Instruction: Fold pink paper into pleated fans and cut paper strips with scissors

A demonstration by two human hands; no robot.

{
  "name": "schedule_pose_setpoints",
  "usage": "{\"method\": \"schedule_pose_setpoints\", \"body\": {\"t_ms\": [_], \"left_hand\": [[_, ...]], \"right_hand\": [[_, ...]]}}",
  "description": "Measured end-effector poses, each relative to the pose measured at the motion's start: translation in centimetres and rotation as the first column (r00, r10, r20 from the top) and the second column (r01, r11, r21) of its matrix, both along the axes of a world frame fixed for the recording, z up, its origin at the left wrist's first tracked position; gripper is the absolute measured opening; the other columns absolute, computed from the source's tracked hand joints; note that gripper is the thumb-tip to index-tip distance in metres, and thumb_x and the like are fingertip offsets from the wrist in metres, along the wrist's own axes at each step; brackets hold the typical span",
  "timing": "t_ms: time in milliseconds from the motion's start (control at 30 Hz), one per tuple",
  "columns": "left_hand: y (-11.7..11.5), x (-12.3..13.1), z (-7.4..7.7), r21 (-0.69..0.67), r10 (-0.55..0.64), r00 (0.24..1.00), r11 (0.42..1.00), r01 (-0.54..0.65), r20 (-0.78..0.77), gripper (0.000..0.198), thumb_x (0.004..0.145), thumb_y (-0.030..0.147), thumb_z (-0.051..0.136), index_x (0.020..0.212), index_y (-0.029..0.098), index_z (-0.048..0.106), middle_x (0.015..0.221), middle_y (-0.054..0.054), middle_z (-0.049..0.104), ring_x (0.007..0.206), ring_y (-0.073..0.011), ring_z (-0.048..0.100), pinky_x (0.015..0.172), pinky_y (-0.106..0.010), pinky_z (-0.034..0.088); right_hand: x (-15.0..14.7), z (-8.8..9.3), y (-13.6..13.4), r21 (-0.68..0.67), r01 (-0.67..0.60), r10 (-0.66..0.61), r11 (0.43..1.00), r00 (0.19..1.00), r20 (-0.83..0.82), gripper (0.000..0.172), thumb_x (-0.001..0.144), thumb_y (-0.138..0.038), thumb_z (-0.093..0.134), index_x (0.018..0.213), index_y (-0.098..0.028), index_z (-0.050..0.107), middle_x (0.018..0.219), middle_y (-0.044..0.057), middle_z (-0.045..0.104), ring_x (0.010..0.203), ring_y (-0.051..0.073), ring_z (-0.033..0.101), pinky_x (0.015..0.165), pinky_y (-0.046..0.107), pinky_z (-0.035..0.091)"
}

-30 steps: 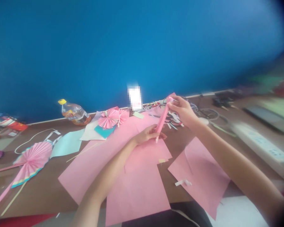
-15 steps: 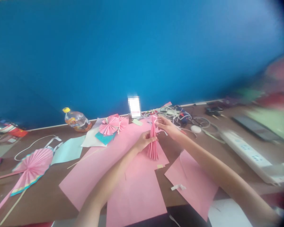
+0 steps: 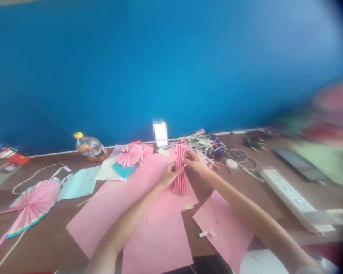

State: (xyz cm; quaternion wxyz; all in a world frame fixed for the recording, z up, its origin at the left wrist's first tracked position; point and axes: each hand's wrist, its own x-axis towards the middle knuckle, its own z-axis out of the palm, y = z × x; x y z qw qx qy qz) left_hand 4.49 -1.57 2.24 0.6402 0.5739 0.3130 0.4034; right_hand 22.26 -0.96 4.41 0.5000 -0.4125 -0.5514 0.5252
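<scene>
A strip of pleated pink paper point(image 3: 180, 185) stands upright above the pink sheets, narrowed at its middle and flared at top and bottom. My left hand point(image 3: 170, 174) pinches it at the middle from the left, thumb across the folds. From the right, my right hand point(image 3: 193, 160) has its fingers closed against the upper middle of the same paper; whether something small lies between those fingertips is hidden. Large pink paper sheets point(image 3: 157, 243) lie beneath my hands, and another pink sheet point(image 3: 225, 228) rests under my right forearm.
A finished pink fan point(image 3: 36, 203) lies at left. Pink paper rosettes point(image 3: 130, 154) sit near a tipped bottle point(image 3: 91, 147) at the wall. Paper scraps and cables point(image 3: 208, 146) are heaped behind my hands. A white power strip point(image 3: 294, 199) and a dark phone point(image 3: 300, 164) lie at right.
My right hand has moved down from the pleated paper's top end to near its middle. The top folds now fan out wider. The view has shifted slightly.
</scene>
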Motion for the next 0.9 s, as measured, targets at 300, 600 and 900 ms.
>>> {"method": "schedule_pose_setpoints", "body": {"t_ms": [300,600,900], "left_hand": [[0.2,-0.1,0.5,-0.065,-0.083,0.997,0.994,0.082,-0.003,0.044,0.083,0.049,0.067,0.11,0.015,0.068,0.1,-0.011,0.071,0.095,-0.0238,0.065,0.091,-0.035,0.045],[0.9,-0.6,-0.8,-0.151,0.037,0.998,0.988,-0.027,0.06,0.033,0.082,0.048,0.068,0.089,0.017,0.063,0.08,0.0,0.06,0.077,-0.0136,0.055,0.076,-0.026,0.042],[1.8,-0.6,-1.1,-0.274,0.075,0.954,0.962,0.008,0.291,0.035,0.073,0.044,0.078,0.081,0.014,0.062,0.072,0.0,0.059,0.066,-0.0097,0.053,0.069,-0.023,0.04]], "right_hand": [[-0.5,0.1,-0.1,0.172,0.14,-0.181,0.975,0.951,0.251,0.024,0.082,-0.044,0.065,0.084,-0.02,0.059,0.076,0.001,0.06,0.069,0.016,0.055,0.064,0.03,0.046],[-1.8,0.7,-0.9,0.289,0.056,-0.177,0.956,0.894,0.412,0.024,0.091,-0.032,0.049,0.11,-0.022,0.06,0.102,0.007,0.065,0.085,0.019,0.062,0.074,0.033,0.05],[-2.2,2.2,0.3,0.225,-0.034,-0.083,0.974,0.868,0.489,0.038,0.084,-0.023,0.056,0.122,-0.022,0.049,0.092,0.003,0.065,0.071,0.015,0.063,0.066,0.029,0.049]]}}
